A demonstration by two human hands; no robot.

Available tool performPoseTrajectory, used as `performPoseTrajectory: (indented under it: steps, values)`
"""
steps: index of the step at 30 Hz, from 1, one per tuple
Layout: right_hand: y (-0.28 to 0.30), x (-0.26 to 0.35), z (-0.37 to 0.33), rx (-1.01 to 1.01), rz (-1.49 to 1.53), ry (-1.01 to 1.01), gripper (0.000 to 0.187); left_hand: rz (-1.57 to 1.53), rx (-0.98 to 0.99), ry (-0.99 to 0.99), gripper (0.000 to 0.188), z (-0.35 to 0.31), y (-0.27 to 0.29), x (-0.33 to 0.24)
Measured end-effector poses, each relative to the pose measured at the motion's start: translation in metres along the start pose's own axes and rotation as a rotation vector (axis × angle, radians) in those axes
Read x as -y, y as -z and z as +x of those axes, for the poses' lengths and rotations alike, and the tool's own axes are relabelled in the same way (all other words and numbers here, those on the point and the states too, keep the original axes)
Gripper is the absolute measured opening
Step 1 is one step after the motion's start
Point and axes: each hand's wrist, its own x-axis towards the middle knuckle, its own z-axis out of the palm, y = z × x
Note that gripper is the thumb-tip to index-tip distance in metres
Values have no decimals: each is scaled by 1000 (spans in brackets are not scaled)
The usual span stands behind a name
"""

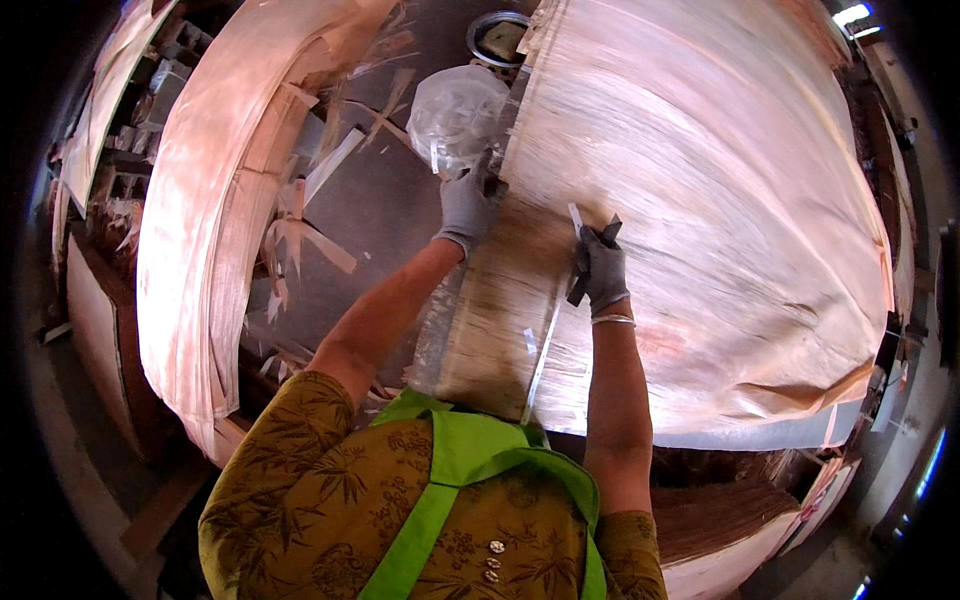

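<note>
My right hand [603, 265], in a grey glove with dark fingers, is closed around a dark, flat, narrow tool [577, 291] over a thin wood veneer sheet [700, 190]. I cannot make out the tool's exact kind. A thin white strip [574, 217] sticks up beside these fingers. At the sheet's left edge my left hand [467, 207], gloved the same way, has its thumb and fingers apart. By its thumb hangs a small white strip [435, 157], in front of a crumpled clear plastic bag [457, 108].
Another bent veneer stack [205, 210] stands on the left. Veneer scraps [325, 245] litter the dark surface between. A metal bowl [484, 24] holding a block sits at the far edge. A long pale strip [541, 362] runs toward me along the sheet.
</note>
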Motion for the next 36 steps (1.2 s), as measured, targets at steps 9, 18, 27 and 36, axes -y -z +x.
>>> performPoseTrajectory:
  steps: [9,18,27,36]
  values:
    - [-6,6,-19,-14,-1,42,15,327,-10,-180,51,6,4,-4]
    - [-2,-5,0,-165,-25,-43,14,736,110,-725,45,0,-18,-11]
    - [-2,3,-40,-134,-50,-37,12,505,333,-1136,35,-2,-54,-23]
    - [-22,-32,-83,-210,71,-40,17,541,378,-1070,35,-10,-48,-40]
